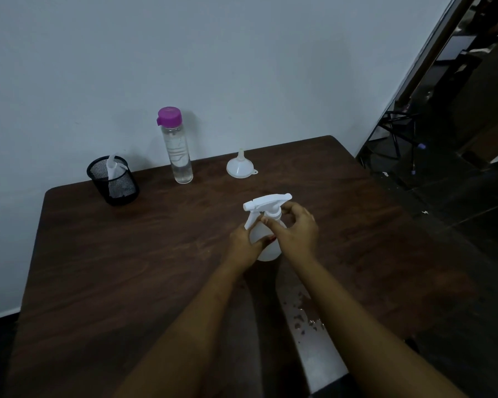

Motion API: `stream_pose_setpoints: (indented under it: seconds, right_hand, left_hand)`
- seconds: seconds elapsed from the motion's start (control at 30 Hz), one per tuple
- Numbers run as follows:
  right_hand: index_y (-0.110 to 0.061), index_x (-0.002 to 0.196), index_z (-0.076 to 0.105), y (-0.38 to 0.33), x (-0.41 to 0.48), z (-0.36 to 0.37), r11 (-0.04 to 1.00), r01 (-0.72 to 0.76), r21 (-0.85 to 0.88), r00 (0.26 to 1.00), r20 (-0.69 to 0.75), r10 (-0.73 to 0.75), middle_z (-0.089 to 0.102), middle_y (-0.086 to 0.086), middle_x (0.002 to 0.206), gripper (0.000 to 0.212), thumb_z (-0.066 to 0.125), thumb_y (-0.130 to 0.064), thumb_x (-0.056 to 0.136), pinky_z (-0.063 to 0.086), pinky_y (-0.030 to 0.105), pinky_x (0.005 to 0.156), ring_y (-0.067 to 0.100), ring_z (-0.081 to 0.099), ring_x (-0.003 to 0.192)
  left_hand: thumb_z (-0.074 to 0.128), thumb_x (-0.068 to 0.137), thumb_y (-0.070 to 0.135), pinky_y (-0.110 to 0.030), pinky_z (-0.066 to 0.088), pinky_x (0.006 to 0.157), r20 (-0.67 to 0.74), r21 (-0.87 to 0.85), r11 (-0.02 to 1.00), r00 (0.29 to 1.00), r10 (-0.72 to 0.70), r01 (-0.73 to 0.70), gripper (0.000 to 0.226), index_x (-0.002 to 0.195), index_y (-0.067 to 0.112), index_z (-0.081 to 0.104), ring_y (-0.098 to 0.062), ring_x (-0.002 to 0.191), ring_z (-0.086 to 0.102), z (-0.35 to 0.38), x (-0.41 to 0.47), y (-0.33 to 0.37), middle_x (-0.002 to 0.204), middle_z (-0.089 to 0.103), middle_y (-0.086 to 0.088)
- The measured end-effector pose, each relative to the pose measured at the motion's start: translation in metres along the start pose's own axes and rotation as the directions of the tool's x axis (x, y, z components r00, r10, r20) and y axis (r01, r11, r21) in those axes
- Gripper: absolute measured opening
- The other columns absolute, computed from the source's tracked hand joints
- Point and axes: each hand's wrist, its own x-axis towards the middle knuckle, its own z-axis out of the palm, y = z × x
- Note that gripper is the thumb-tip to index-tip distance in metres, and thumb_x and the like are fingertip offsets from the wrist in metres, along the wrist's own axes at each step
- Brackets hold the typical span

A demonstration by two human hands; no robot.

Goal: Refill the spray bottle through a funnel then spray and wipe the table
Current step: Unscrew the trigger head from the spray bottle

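Observation:
A white spray bottle stands upright near the middle of the dark wooden table. My left hand grips its body from the left. My right hand is closed around the neck just under the white trigger head, whose nozzle points left. A white funnel lies mouth down behind the bottle, spout up. Further left stands a clear water bottle with a purple cap, holding clear liquid.
A black mesh cup with white tissue inside sits at the table's back left. Wet drops and a shiny patch lie near the front edge. A pale wall runs behind the table. Dark floor and furniture are on the right.

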Motion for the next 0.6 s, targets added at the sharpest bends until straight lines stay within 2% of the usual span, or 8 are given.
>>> stream_pose_setpoints:
  seconds: [0.07,0.13,0.2,0.27,0.37,0.4,0.47,0.6]
  right_hand:
    - [-0.017,0.106,0.066,0.004,0.001,-0.004,0.999,0.032,-0.027,0.999,0.041,-0.031,0.064,-0.005,0.107,0.031,0.075,-0.028,0.078,0.042,0.028,0.084,0.015,0.053,0.107]
    - [-0.016,0.112,0.066,0.008,0.003,-0.007,0.995,0.086,-0.058,0.991,0.109,-0.079,0.064,-0.003,0.113,0.031,0.07,-0.027,0.083,0.039,0.026,0.083,0.015,0.051,0.109]
    - [-0.017,0.116,0.063,0.012,0.005,-0.008,0.993,0.111,-0.049,0.978,0.181,-0.1,0.064,-0.002,0.115,0.028,0.063,-0.025,0.089,0.044,0.033,0.089,0.019,0.049,0.115]
    - [-0.017,0.12,0.06,0.012,0.002,-0.008,0.998,0.07,0.0,0.976,0.208,-0.068,0.063,-0.001,0.118,0.027,0.056,-0.022,0.093,0.044,0.041,0.097,0.022,0.046,0.12]
    - [-0.018,0.134,0.048,0.007,-0.005,-0.007,0.993,-0.038,0.112,0.981,0.191,0.016,0.051,0.0,0.133,0.044,0.059,-0.022,0.091,0.037,0.04,0.106,0.018,0.036,0.129]
    - [-0.019,0.134,0.046,0.005,-0.007,-0.005,0.991,-0.052,0.125,0.987,0.155,0.032,0.049,-0.001,0.133,0.051,0.065,-0.024,0.087,0.037,0.04,0.106,0.017,0.037,0.128]
    - [-0.019,0.123,0.052,0.001,-0.007,-0.001,0.992,-0.047,0.116,0.998,0.043,0.043,0.052,-0.005,0.119,0.056,0.077,-0.031,0.075,0.041,0.043,0.102,0.016,0.046,0.117]
    - [-0.018,0.105,0.057,-0.01,-0.002,0.004,0.999,-0.032,0.019,0.998,-0.061,0.033,0.056,-0.01,0.097,0.044,0.079,-0.035,0.071,0.045,0.047,0.093,0.012,0.051,0.1]
  left_hand:
    - [0.068,0.083,0.03,-0.024,0.041,0.09,0.008,-0.001,1.0,1.0,0.003,-0.003,0.063,0.139,0.015,0.043,-0.023,0.126,0.049,0.001,0.001,-0.002,0.136,0.053,-0.007]
    - [0.068,0.083,0.028,-0.022,0.041,0.088,-0.007,-0.013,1.0,1.0,0.022,-0.023,0.061,0.138,0.016,0.045,-0.021,0.125,0.05,0.001,0.001,-0.001,0.135,0.054,-0.005]
    - [0.069,0.084,0.028,-0.022,0.04,0.088,-0.02,-0.01,0.999,0.999,0.03,-0.03,0.06,0.138,0.017,0.045,-0.02,0.124,0.049,0.001,0.001,0.0,0.135,0.053,-0.004]
    - [0.069,0.083,0.031,-0.025,0.041,0.091,-0.023,0.025,0.999,0.999,0.033,-0.032,0.063,0.139,0.018,0.043,-0.022,0.125,0.049,0.001,0.001,0.0,0.137,0.052,-0.004]
    - [0.067,0.084,0.033,-0.027,0.04,0.093,-0.017,0.053,0.998,0.999,0.043,-0.042,0.063,0.14,0.02,0.042,-0.024,0.127,0.048,0.001,0.0,0.0,0.138,0.051,-0.005]
    - [0.066,0.084,0.034,-0.027,0.039,0.093,-0.013,0.063,0.997,0.999,0.044,-0.043,0.062,0.14,0.021,0.042,-0.023,0.127,0.048,0.0,0.0,0.001,0.138,0.051,-0.005]
    - [0.066,0.084,0.034,-0.026,0.037,0.092,-0.021,0.07,0.997,0.999,0.035,-0.034,0.061,0.138,0.019,0.045,-0.023,0.126,0.048,-0.001,-0.001,0.0,0.136,0.053,-0.005]
    - [0.066,0.083,0.038,-0.037,0.042,0.102,-0.023,0.072,0.996,0.998,0.05,-0.048,0.062,0.139,0.024,0.044,-0.024,0.127,0.048,0.0,0.001,-0.001,0.137,0.052,-0.006]
